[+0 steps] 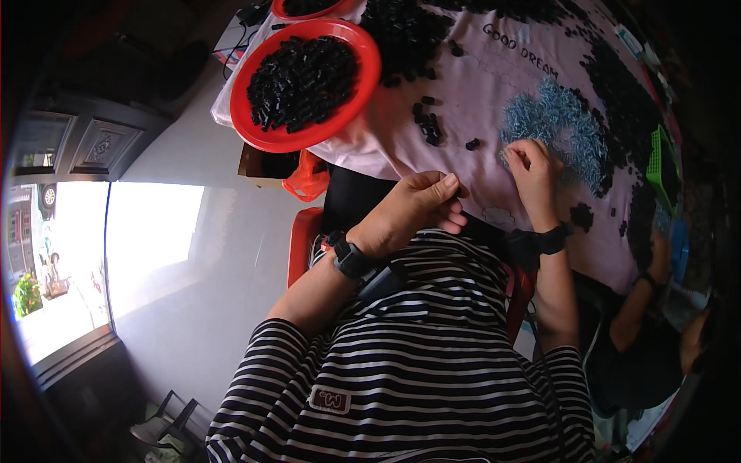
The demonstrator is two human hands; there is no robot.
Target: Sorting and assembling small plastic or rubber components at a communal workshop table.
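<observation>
The left hand's [407, 208] thumb and forefinger are pressed together on a small black piece [461, 191]; its long axis is too covered to tell. The right hand [534, 171] is off to the right of those fingertips and a little farther from the body, its thumb and forefinger drawn together; whether they grip anything is too small to tell. The blue pile [552, 127] starts just beside the right fingers and spreads beyond them and to their right, so the right hand is clearly the nearer one. Its thin pieces point every way, with no common axis. Beyond the left fingertips, a lone black part [472, 144] lies on the pink cloth [482, 85], and a loose cluster [429, 127] sits slightly left of that. Farther left and beyond is the red bowl [369, 65], heaped with black parts.
</observation>
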